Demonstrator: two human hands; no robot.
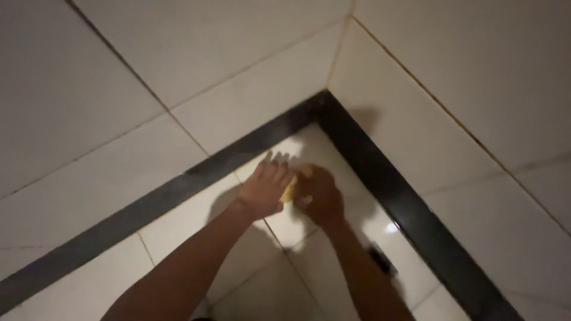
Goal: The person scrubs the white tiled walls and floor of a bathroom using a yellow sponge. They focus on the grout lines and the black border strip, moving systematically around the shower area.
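Both my hands press on a yellow sponge [295, 181] lying on the white tiled floor [196, 220] near a corner of the room. My left hand [264, 189] covers the sponge's left side with fingers stretched forward. On the sponge's right side my right hand [321, 196] is curled over it, in shadow. Only a small yellow strip shows between the two hands.
A black skirting band [380, 178] runs along the base of both tiled walls [464, 89] and meets at the corner just beyond the hands. A small dark object [380, 258] lies on the floor by my right forearm.
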